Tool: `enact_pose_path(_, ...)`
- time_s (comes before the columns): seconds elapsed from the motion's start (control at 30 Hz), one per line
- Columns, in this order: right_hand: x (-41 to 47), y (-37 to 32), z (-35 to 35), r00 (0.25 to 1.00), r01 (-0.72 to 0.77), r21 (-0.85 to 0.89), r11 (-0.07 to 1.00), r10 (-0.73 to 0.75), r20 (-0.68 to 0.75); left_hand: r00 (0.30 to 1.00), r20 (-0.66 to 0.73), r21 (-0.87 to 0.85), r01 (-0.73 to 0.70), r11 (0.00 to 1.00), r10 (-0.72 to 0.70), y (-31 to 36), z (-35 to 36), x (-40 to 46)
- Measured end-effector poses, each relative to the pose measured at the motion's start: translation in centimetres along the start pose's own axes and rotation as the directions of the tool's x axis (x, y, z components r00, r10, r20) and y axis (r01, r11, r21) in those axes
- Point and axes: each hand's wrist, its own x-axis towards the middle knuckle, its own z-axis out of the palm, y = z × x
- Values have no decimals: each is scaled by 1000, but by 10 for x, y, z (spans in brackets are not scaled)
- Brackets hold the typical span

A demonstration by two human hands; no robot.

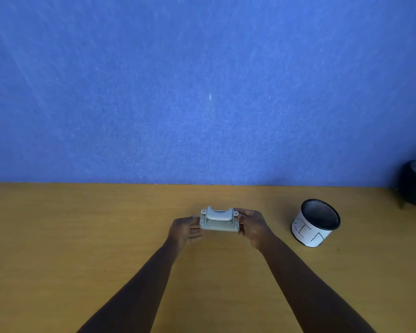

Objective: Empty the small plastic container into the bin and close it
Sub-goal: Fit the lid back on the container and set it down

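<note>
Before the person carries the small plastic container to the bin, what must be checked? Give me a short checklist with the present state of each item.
1. Both hands on the container: ok; left hand and right hand are at its two ends.
2. Container lid open for emptying: cannot tell; a white piece lies on top.
3. Something inside to empty: cannot tell.
4. Bin open: ok; the mesh mouth is uncovered and tilts toward the person.
5. Path to the bin free: ok; only bare table lies between.
6. Container above the bin: not ok; the bin is to its right.
</note>
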Motion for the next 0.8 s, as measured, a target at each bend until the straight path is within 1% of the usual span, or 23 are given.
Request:
enact_pose_path(0.17,10,14,12,999,-33,-38,999,33,8,994,-106,5,31,1000,-30,-3,-3,6)
enact_pose_path(0.33,23,32,22,997,5,-148,989,-16,-72,988,-152,104,54,993,-38,-12,-8,19)
enact_pose_path(0.43,28,41,26,988,-4,-203,979,-27,-151,982,-189,241,55,969,-9,-19,-10,31)
enact_pose_path(0.53,30,46,29,971,-16,-229,973,-39,-235,969,-246,337,72,939,14,-24,-12,39)
enact_pose_path(0.6,30,47,30,964,-17,-239,971,-48,-263,973,-225,449,55,892,54,-24,-13,40)
enact_pose_path(0.63,30,47,31,963,-19,-250,968,-50,-266,973,-218,478,44,877,70,-24,-13,41)
enact_pose_path(0.8,31,48,29,954,-22,-301,953,-70,-290,973,-232,431,87,898,17,-23,-9,45)
